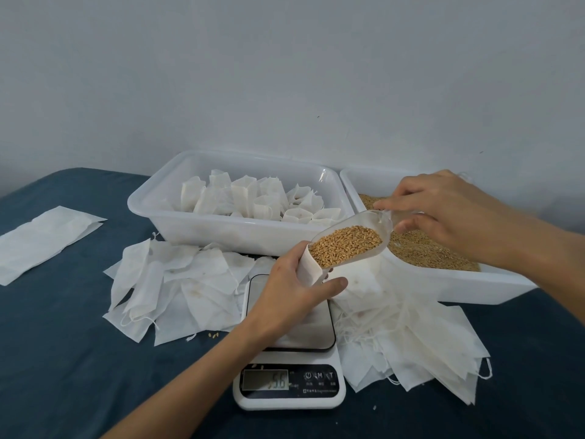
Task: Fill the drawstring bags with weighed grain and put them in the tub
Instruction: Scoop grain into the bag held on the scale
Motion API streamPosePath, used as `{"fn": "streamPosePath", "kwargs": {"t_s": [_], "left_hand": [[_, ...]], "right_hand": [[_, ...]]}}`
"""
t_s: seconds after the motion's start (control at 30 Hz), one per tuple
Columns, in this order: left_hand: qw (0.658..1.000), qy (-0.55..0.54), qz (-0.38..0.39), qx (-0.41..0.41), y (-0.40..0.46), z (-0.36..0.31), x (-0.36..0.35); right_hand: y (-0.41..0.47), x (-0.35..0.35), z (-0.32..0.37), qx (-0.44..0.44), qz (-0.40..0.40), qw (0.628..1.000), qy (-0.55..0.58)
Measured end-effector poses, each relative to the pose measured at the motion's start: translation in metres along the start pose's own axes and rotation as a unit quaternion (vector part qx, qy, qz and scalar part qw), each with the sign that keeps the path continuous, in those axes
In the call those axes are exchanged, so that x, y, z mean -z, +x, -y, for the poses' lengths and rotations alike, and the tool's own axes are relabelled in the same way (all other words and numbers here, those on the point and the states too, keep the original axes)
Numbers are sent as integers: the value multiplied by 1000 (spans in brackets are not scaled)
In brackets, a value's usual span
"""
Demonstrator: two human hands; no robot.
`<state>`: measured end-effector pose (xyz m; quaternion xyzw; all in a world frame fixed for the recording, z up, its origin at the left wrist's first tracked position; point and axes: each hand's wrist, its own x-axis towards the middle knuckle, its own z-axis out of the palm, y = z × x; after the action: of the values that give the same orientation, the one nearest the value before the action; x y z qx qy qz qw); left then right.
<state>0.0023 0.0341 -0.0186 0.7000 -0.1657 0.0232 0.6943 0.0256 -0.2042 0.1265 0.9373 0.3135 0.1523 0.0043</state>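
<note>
- Tub [152,204], left rear of bench [63,359]: filled bags [250,198] inside.
- Left hand [294,289] grips open bag [308,267] over scale [289,386].
- Right hand [443,207] pinches scoop [351,239] of grain at bag mouth.
- Step: filling. Next, likely: tip slowly, check reading.

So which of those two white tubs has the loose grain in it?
The right-hand tub, under the right hand holding the scoop. It holds loose brown grain; the left tub holds only white filled bags.
</note>
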Motion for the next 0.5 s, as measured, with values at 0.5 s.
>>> {"fn": "streamPosePath", "kwargs": {"t_s": [0.5], "left_hand": [[1000, -19, 2, 5, -1, -3, 1]], "right_hand": [[1, -1, 0, 9, 9, 1000, -1]]}}
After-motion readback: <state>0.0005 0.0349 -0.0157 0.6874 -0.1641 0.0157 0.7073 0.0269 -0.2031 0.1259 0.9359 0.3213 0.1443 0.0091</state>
